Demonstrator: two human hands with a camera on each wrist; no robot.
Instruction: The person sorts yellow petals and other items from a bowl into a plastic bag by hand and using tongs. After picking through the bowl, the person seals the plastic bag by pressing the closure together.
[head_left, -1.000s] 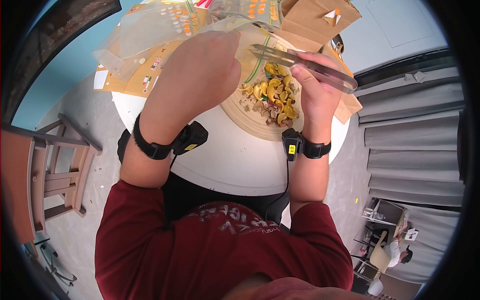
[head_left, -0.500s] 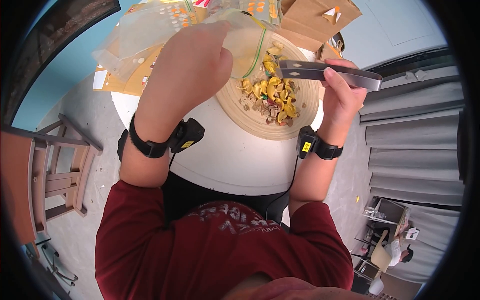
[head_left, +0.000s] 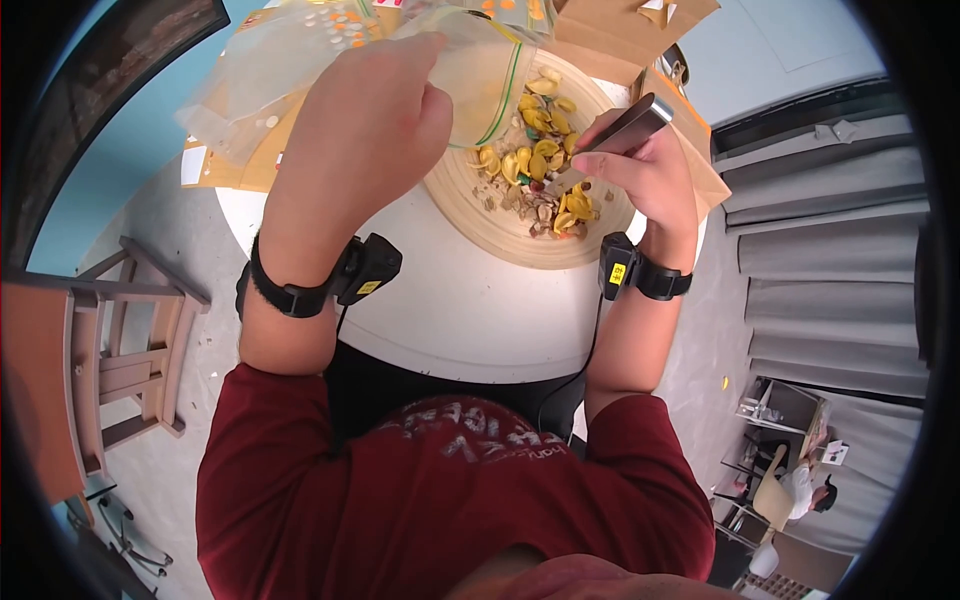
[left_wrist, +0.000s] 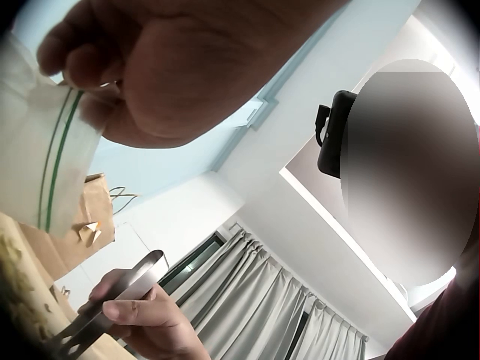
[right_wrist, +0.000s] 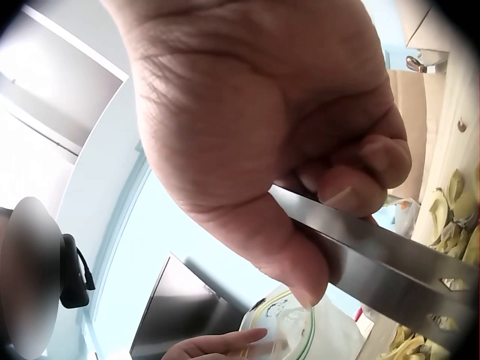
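My left hand (head_left: 365, 130) grips the rim of a clear zip bag (head_left: 475, 85) with a green seal line, its mouth facing the plate. In the left wrist view its curled fingers (left_wrist: 64, 56) pinch the bag's edge. A round pale wooden plate (head_left: 452, 195) carries a heap of yellow shell-like pieces (head_left: 545, 150) mixed with brown, dried-looking bits. My right hand (head_left: 655, 180) holds metal tongs (head_left: 635, 125) between thumb and fingers. They point steeply down, their tips in the right part of the heap, partly hidden by the hand. The right wrist view shows the slotted tong arms (right_wrist: 375, 259) close together.
The plate stands on a white round table (head_left: 420, 320). Behind the left hand lie another clear bag (head_left: 270, 85) and brown kraft packaging (head_left: 225, 165). A brown paper bag (head_left: 605, 35) stands at the back right. A wooden chair (head_left: 130, 350) is on the left.
My right hand first drew the tongs away from the bag to the right, then turned them down into the heap. My left hand shifted slightly left, still holding the bag.
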